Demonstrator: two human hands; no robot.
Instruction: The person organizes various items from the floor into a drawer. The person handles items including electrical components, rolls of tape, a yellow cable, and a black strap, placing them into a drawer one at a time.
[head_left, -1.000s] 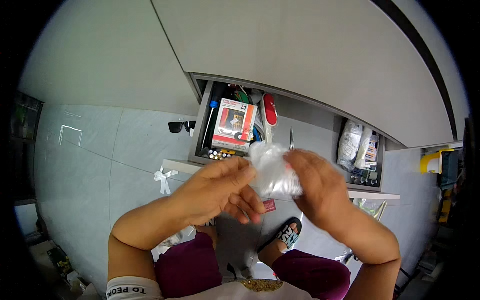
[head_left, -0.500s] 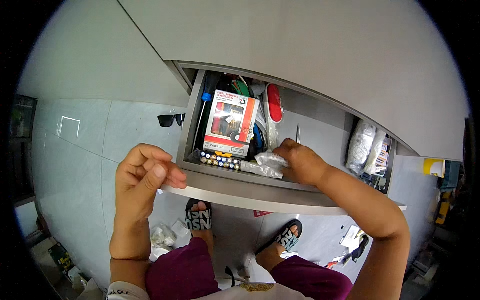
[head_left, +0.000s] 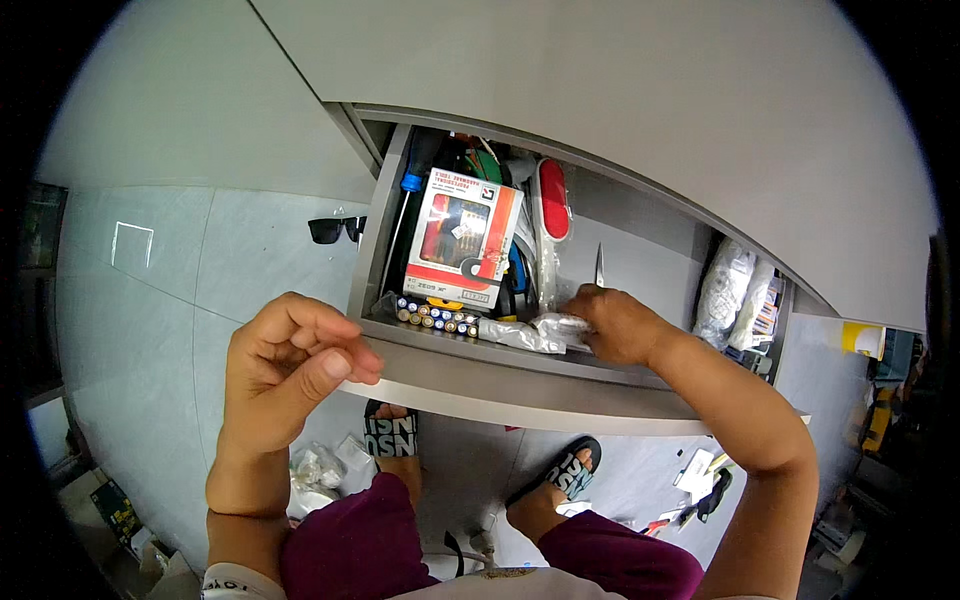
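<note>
Both hands are at an open grey drawer (head_left: 520, 385). Left hand (head_left: 290, 365) is curled loosely at the near left corner of the drawer front, thumb resting against the front edge, fingers bent in and holding nothing that shows. Right hand (head_left: 618, 325) reaches over the front edge into the drawer, fingers closed on a crumpled clear plastic bag (head_left: 545, 330) that lies along the near inside wall, just right of the middle.

Below the drawer, nearest of all, are the person's knees in dark red cloth and two feet in sandals (head_left: 392, 435) on the grey floor. A few small bags (head_left: 320, 465) lie on the floor at the left foot, and small tools (head_left: 700, 490) lie scattered to the right.

Inside the drawer, a row of batteries (head_left: 435, 315) lies along the near wall, just left of the bag. Beyond them a red and white box (head_left: 462, 238) rests tilted against other things. Right of the box stands a white pack with a red oval (head_left: 552, 200), and a thin blade (head_left: 599, 266) points far, just beyond the right hand. A blue-tipped tool (head_left: 412, 180) leans in the far left corner.

Sunglasses (head_left: 335, 229) lie on the floor left of the drawer. To the right, a second compartment holds white packets (head_left: 735, 295).
</note>
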